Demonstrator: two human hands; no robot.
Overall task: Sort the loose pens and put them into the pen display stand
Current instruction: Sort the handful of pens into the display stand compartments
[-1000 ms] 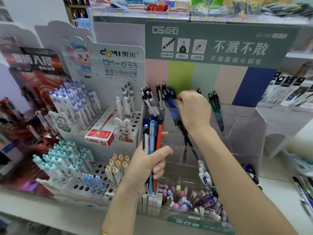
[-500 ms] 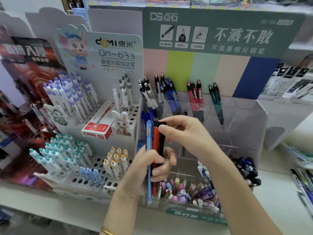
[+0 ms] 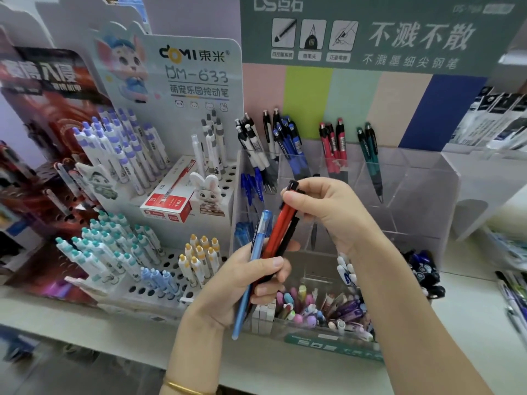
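Observation:
My left hand [image 3: 242, 283] grips a small bundle of loose pens: a light blue pen [image 3: 254, 258], a red pen [image 3: 281, 228] and a black one behind it. My right hand [image 3: 328, 206] pinches the black top end of that bundle, just in front of the clear acrylic pen display stand [image 3: 422, 195]. The stand's back compartments hold white-and-black pens [image 3: 253, 149], blue pens [image 3: 291, 146], red pens [image 3: 332, 146] and green pens [image 3: 370, 155]. Its front bins hold mixed small pens [image 3: 328, 309].
To the left stands a white perforated stand [image 3: 182, 258] with purple-capped, teal-capped and yellow-capped pens, a red box [image 3: 168, 203] and a rabbit figure [image 3: 206, 195]. More pens lie on the shelf at the far right [image 3: 513, 297]. The shelf edge [image 3: 114, 337] runs along the front.
My right hand left the blue pens at the stand's back row and came down to the bundle in my left hand, pinching its top. The bundle now tilts to the right.

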